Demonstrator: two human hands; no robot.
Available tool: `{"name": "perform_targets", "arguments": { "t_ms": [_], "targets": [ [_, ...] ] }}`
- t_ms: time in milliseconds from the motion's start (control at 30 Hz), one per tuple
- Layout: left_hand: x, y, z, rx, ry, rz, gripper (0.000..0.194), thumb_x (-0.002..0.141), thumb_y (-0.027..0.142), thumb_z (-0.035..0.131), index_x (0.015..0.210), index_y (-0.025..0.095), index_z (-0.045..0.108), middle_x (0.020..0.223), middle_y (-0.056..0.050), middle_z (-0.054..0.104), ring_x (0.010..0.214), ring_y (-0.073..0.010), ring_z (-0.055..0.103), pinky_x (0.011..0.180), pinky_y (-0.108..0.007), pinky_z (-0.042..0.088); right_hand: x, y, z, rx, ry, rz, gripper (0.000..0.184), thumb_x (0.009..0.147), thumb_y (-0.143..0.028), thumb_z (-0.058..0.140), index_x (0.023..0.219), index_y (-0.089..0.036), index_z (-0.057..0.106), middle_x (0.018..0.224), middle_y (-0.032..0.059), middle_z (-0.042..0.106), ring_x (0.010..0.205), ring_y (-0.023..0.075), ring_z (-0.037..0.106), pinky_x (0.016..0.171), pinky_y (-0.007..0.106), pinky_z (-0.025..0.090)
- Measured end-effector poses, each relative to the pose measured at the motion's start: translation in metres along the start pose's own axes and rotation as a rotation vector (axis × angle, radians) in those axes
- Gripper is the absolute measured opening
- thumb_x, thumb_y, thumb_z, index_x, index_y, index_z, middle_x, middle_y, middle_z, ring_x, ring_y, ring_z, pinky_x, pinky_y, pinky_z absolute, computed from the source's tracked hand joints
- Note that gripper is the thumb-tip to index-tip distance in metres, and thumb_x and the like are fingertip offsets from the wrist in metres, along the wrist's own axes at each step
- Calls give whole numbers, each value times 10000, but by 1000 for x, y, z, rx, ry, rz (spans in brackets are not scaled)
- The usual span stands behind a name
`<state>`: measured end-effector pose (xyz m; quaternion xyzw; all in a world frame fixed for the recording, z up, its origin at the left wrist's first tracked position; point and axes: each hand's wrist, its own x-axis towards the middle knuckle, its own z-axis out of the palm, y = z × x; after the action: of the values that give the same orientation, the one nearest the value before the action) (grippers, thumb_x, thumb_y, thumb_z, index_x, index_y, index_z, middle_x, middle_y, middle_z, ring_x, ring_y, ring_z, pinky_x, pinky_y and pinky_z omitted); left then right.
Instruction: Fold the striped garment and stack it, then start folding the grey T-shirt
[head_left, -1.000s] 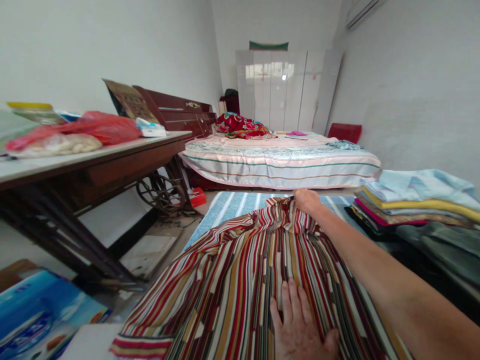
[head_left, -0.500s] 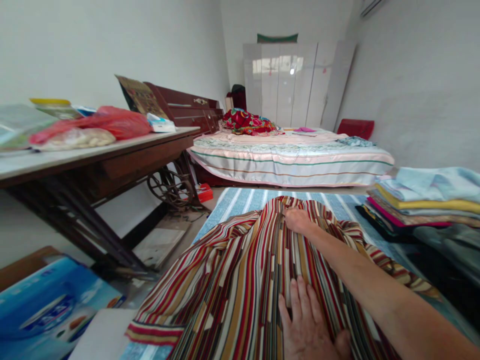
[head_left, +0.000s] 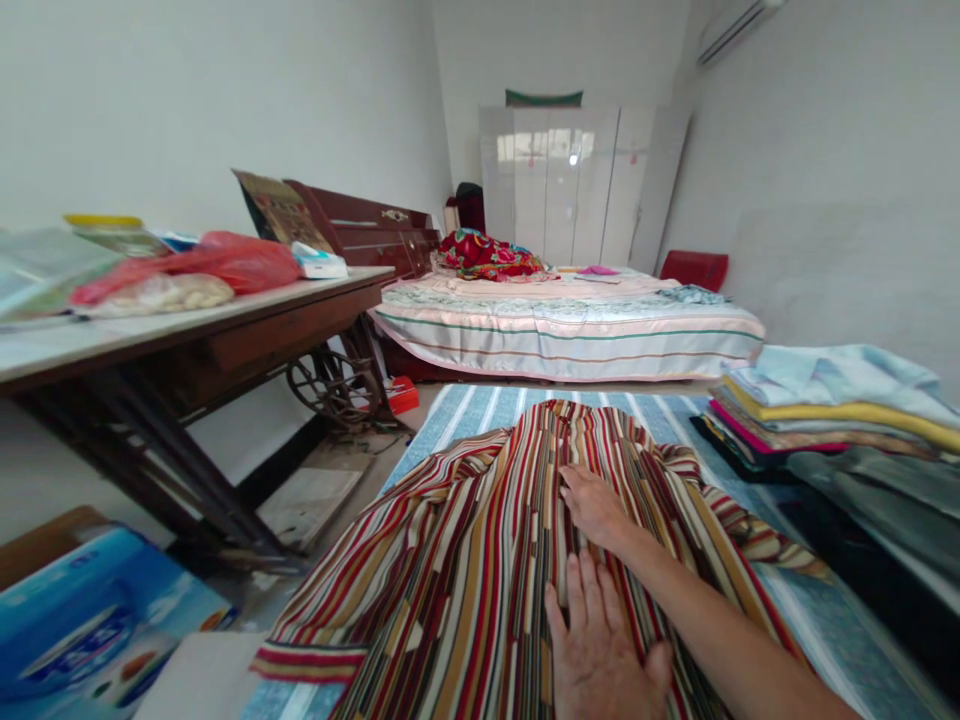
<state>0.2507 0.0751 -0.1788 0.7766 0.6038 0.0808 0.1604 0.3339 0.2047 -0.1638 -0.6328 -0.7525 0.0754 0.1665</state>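
Observation:
A striped shirt [head_left: 480, 560] in red, tan, cream and black lies spread out, collar away from me, on a blue-and-white striped cloth [head_left: 442, 415]. My left hand [head_left: 604, 640] rests flat on the shirt's lower front, palm down with its fingers spread. Farther up, my right hand [head_left: 592, 505] touches the front strip below the collar. Its fingers look stretched out over the fabric, though they are partly hidden by the back of the hand. Both sleeves reach outward, the left one ending in a red-striped cuff.
Folded clothes [head_left: 832, 400] are stacked on the right, beside dark garments [head_left: 885, 500]. At left stand a sewing-machine table [head_left: 300, 310] holding plastic bags, and a blue box [head_left: 105, 620]. A bed [head_left: 570, 335] and a white wardrobe [head_left: 555, 190] are beyond.
My right hand has slid down from just below the collar toward my left hand, its fingers loosening from a closed shape. My left hand stays flat on the shirt. The view has shifted slightly.

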Motion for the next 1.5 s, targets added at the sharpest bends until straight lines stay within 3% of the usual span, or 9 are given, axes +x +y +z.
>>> {"name": "perform_targets", "arguments": {
  "t_ms": [167,400,633,800,967,1067,1200,1333,1500],
  "targets": [
    [0,-2,-13,-26,-83,31,851,791,702,300,1438,166,168,1510,-95,136,1399,-318,71,1125,-560,55,-10,-8,0,75,35,18,421,916,-231,335,1293,-117,483,1323,122,504,1237,193,441,1037,298,306],
    [-6,4,-25,-15,-157,22,779,839,573,326,1446,117,151,1520,-96,84,1407,-294,16,1133,-525,4,-18,-6,19,175,19,60,454,873,-175,373,1306,-95,482,1362,144,470,1281,203,401,1072,337,273],
    [-6,-3,-14,-45,-103,29,756,832,525,365,1454,123,218,1524,-100,175,1408,-308,58,1134,-527,18,-11,-5,30,297,66,97,452,896,-228,332,1316,-139,472,1344,106,499,1242,172,453,1044,334,323],
    [-7,-11,-4,-247,58,-8,675,782,297,439,1429,160,306,1498,-68,292,1397,-219,182,1155,-439,24,-15,-1,40,342,97,85,452,901,-254,305,1304,-163,490,1336,93,511,1234,167,463,1042,349,337],
    [-7,-8,-9,-348,220,-90,435,735,69,367,1097,158,592,1270,-90,554,1255,-185,414,1128,-385,143,-20,1,46,324,111,34,453,899,-277,303,1280,-148,510,1341,104,501,1269,185,422,1072,365,300],
    [-6,-6,-13,-392,275,-113,337,726,17,362,895,174,609,1035,-72,633,1056,-194,534,1043,-380,266,-21,0,48,307,118,10,460,901,-285,301,1270,-110,511,1346,136,488,1271,202,415,1078,368,289],
    [0,-6,-17,-525,335,-226,252,698,9,414,803,172,575,847,-45,636,884,-175,566,857,-289,387,-24,-2,48,291,127,-9,441,900,-283,312,1259,-130,519,1333,127,501,1262,204,422,1083,369,277],
    [16,-12,-45,-519,323,-358,169,784,88,433,770,181,573,770,-27,647,761,-148,594,715,-233,416,-27,-8,45,263,123,-7,436,885,-246,345,1265,-113,512,1344,145,488,1287,215,392,1079,374,279],
    [77,-48,-121,-54,340,-290,256,891,166,353,871,176,608,859,-53,684,827,-160,626,736,-239,424,-30,-15,42,218,105,-2,451,869,-204,371,1283,-86,505,1372,158,455,1308,245,365,1096,392,254]
  ]
}}
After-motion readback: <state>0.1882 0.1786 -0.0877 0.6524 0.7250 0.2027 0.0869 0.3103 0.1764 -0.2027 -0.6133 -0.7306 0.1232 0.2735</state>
